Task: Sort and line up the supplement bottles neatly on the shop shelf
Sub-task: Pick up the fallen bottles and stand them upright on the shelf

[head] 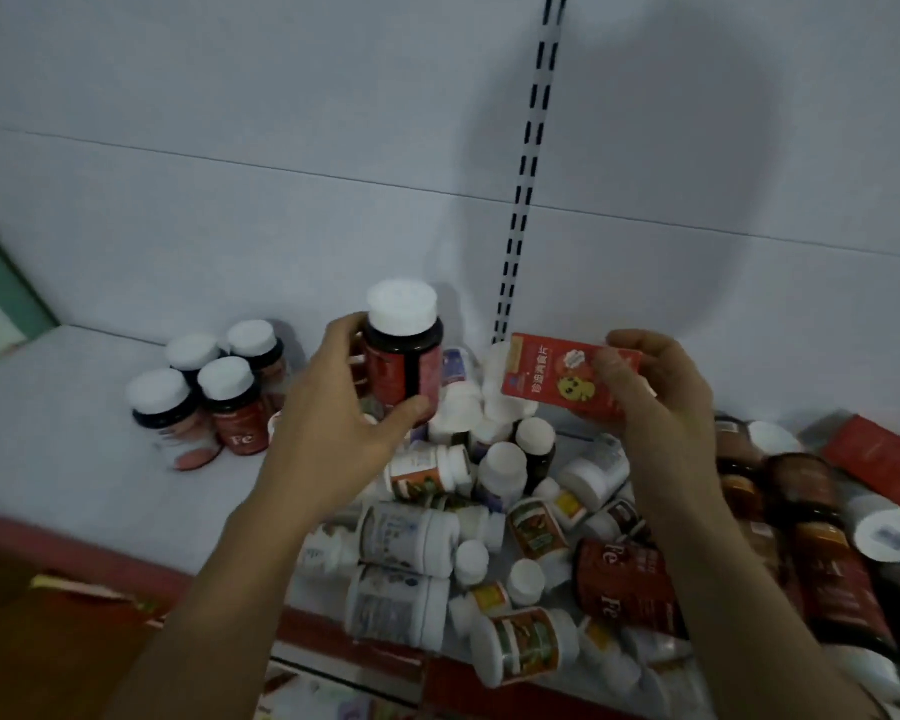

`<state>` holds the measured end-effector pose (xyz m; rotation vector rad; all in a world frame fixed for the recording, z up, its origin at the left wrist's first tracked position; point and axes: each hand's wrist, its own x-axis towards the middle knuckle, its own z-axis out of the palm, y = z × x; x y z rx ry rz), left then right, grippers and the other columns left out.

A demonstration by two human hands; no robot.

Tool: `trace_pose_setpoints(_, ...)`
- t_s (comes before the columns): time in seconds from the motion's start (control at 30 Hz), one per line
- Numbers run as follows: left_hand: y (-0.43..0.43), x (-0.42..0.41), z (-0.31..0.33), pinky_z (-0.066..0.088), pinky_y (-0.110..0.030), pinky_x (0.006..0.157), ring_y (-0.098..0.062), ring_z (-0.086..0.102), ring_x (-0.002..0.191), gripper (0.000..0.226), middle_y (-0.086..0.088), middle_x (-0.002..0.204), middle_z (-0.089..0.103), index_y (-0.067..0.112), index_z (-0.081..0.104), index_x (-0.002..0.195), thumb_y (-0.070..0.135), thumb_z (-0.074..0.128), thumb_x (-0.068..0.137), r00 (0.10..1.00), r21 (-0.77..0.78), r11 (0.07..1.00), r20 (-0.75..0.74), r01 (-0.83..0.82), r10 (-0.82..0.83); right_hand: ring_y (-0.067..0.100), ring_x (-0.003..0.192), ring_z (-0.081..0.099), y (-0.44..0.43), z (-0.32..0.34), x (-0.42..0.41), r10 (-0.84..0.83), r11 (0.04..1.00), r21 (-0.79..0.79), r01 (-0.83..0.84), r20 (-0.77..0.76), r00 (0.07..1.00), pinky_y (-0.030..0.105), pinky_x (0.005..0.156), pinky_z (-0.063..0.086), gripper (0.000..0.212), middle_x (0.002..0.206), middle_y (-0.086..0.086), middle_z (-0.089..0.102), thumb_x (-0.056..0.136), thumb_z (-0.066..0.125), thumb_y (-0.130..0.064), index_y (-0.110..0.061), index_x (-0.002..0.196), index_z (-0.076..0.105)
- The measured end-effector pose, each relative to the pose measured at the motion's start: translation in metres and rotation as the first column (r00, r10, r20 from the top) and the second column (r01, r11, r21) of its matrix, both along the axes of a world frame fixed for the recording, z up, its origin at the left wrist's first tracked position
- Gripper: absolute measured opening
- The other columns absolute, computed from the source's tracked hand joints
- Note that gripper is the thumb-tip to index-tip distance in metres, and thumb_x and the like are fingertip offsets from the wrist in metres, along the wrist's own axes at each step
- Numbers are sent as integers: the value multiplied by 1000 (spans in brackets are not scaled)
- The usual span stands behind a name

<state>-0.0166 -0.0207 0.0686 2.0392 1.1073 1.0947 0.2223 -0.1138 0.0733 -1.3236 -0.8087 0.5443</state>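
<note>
The left grip (344, 413) is closed round a dark bottle (404, 366) w/ white cap, upright above the shelf (63, 439), the right grip (661, 402) pinches a red box (552, 379), four similar bottles (204, 392) stand at left, and a mixed pile (489, 532) lies near, center-right.

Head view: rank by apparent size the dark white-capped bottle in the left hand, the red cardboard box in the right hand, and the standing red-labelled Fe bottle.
1-2. Dark white-capped bottle and red cardboard box: look alike, not ranked.
3. Standing red-labelled Fe bottle: smallest, though farther from the camera.
</note>
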Motion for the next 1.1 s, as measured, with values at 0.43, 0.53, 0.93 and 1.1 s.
trace_pose_setpoints(0.43,-15,-168,-72,48,-25,84,-12,55,106,76,8,128,53,27,40,132,24,89,74,797,-301,771,54,-561,601,12,105,65,136,-4,-178,698,712,-324,-623,428,575,38,89,56,56,116,-3,68,80,84,-24,-26,127,54)
trace_pose_setpoints(0.53,5,-178,-93,55,-37,90,-17,58,108,79,-1,134,59,22,43,133,31,92,72,769,-287,730,-41,-621,638,21,118,56,152,-29,-211,679,706,-442,-553,644,351,39,97,49,60,125,4,60,78,82,-29,-23,130,55)
trace_pose_setpoints(0.93,-18,-158,-107,52,-52,99,-26,54,122,47,-10,136,56,13,50,136,13,69,93,621,-25,622,28,-783,783,17,98,58,128,-38,-167,522,809,-312,-499,770,366,41,83,52,21,111,-1,54,92,66,-23,-23,112,59)
trace_pose_setpoints(1.1,-25,-121,-96,45,-21,71,-9,54,82,9,2,91,61,11,64,93,8,56,89,947,329,905,-80,-270,312,12,64,56,109,-35,-92,479,866,-358,-349,794,374,36,63,50,19,73,-1,61,91,59,-3,-16,105,62)
